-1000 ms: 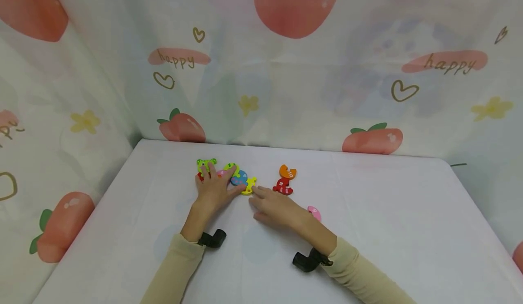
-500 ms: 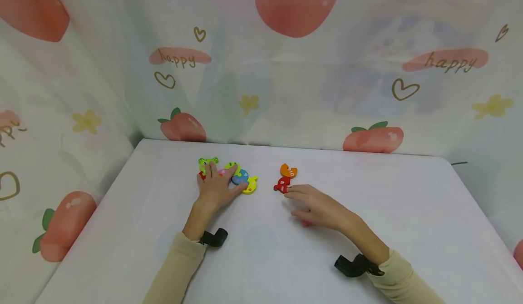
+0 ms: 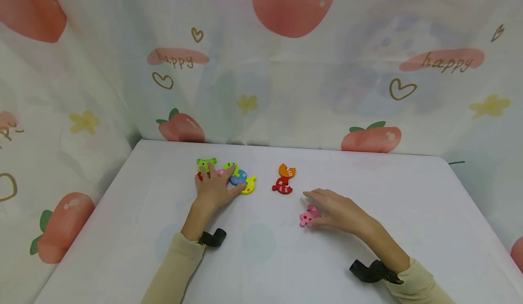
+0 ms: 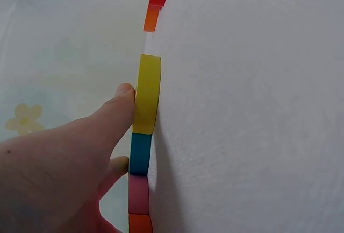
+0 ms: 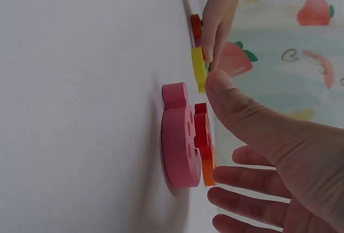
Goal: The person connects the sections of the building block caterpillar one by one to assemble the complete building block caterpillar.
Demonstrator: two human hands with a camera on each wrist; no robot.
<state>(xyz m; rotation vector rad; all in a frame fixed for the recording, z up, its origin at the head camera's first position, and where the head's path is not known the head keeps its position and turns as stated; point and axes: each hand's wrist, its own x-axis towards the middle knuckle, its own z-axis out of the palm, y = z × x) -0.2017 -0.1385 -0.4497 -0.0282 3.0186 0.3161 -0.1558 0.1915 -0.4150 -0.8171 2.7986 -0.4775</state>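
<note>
My left hand (image 3: 214, 190) rests with spread, fairly straight fingers over a joined row of colourful flat puzzle pieces. A green animal-head piece (image 3: 203, 163) shows at the row's left end; a blue piece (image 3: 238, 177) and a yellow piece (image 3: 250, 187) show at its right. In the left wrist view the thumb touches the yellow piece's edge (image 4: 148, 93). My right hand (image 3: 345, 211) hovers at a pink spotted puzzle piece (image 3: 306, 218), thumb near it and fingers extended. The right wrist view shows the pink piece (image 5: 177, 136) flat on the table, the thumb above it.
Between the hands, farther back, a red puzzle piece (image 3: 282, 186) adjoins an orange piece (image 3: 287, 171). The white table (image 3: 261, 267) ends at a patterned cloth backdrop (image 3: 286, 90). Black wrist cameras (image 3: 373, 272) are strapped to both wrists.
My right hand has moved rightward from the yellow piece, past the red one, to the pink piece. The left hand stays over the row.
</note>
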